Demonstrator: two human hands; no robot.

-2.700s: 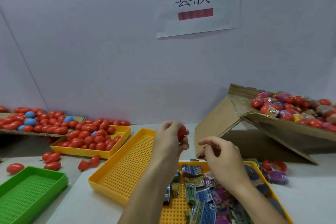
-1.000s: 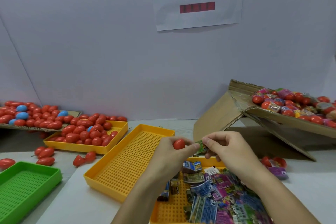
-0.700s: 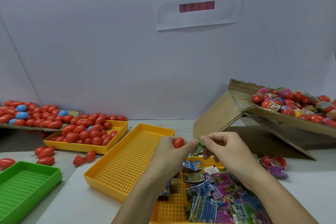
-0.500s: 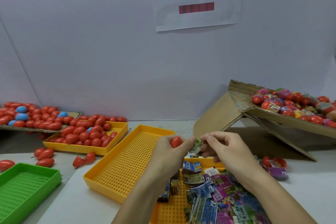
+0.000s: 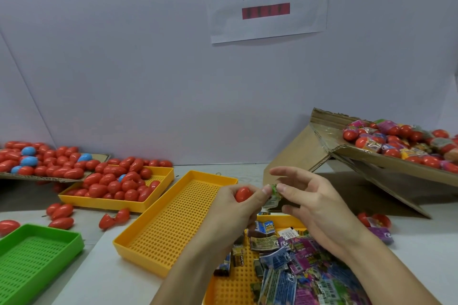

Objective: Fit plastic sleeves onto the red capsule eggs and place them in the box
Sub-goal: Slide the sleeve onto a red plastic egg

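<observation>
My left hand grips a red capsule egg in its curled fingers and, with its thumb tip, also touches a small green plastic sleeve. My right hand pinches that sleeve from the right between thumb and a finger, its other fingers spread. Both hands hover above the near yellow tray heaped with flat printed sleeves. The tilted cardboard box at the right holds several sleeved eggs.
An empty yellow mesh tray lies in the middle. Another yellow tray of red eggs sits at the left, behind it a cardboard sheet with more eggs. A green tray is at the near left. Loose eggs lie on the table.
Both hands came down from higher up and met over the sleeve tray. My right hand picked up a green sleeve and brought it to the egg; its fingers now spread wider.
</observation>
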